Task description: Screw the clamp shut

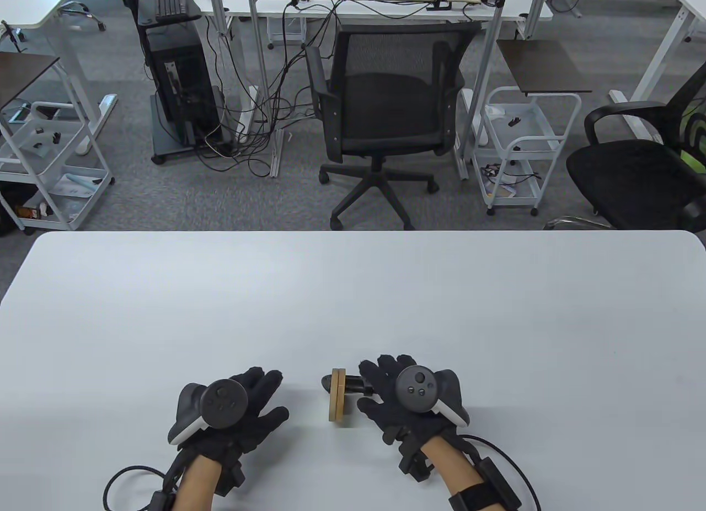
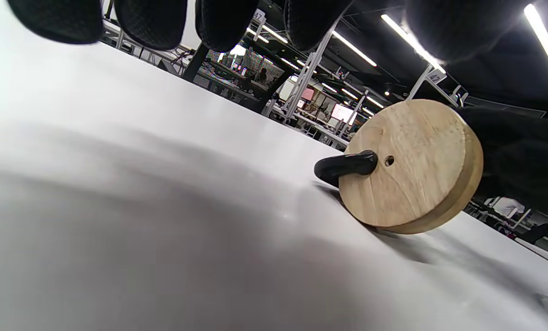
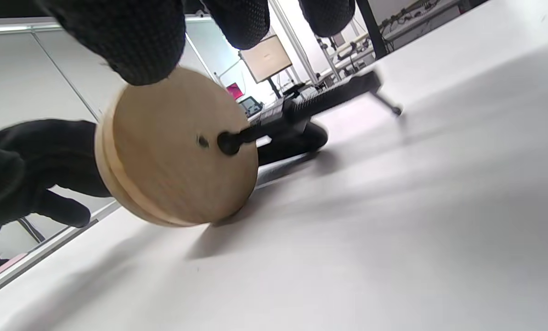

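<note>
Tabletop, white and broad, is seen filling the lower half of the table view; an office chair and wheeled carts are seen on the carpet beyond its far edge.

Left hand is laid palm down on the table, fingers spread loosely and nothing held; it is set just left of the clamp, apart from it. In the left wrist view its fingertips are seen hanging above the bare surface.

Right hand is placed at the clamp's right side, over the screw end. Whether the handle is actually gripped cannot be told: in the table view the fingers cover that part, and in the right wrist view the fingertips are seen just above the disc rim, curled but not plainly closed on anything.

Clamp is found near the table's front edge, between the two hands. Its black jaw tip is pressed against one face, its screw pad against the other.

Wooden disc is stood on edge in the clamp, slightly tilted, rim touching the table.
</note>
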